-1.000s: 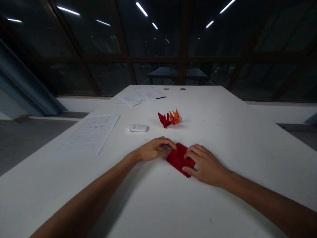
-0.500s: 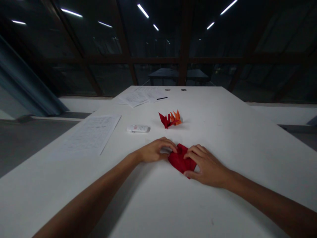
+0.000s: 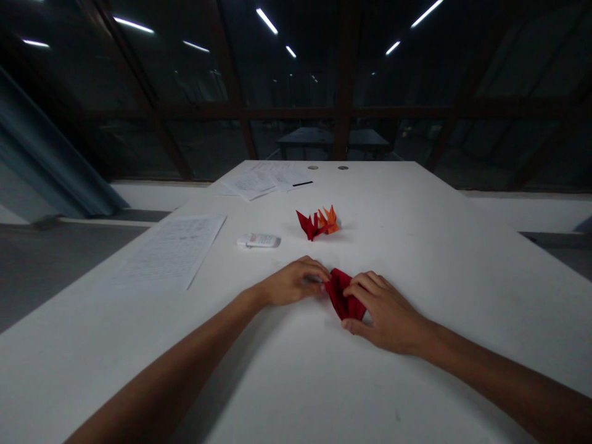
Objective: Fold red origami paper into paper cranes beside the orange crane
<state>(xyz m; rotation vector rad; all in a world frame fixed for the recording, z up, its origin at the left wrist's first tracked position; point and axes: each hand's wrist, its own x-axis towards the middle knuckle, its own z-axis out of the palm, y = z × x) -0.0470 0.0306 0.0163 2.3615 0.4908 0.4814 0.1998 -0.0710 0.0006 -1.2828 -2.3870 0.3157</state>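
From the head camera, your left hand and right hand meet over a piece of dark red folded paper lying on the white counter, close in front of you and near the middle of the view. Your left fingers are curled narrow, their tips pressing on the paper's left edge. Your right fingers are bent over the paper's right side, with the thumb tucked against its near corner, so the paper is pinched between both hands. Part of the paper stands up slightly between the hands; the fold itself is too dark to read.

Farther along the counter, beyond the hands, two finished paper figures stand touching each other: a red origami crane and an orange origami crane. To their left lies a small white flat object, and left of that a printed sheet. More printed papers lie near the counter's far end, with a thin black pen on them.
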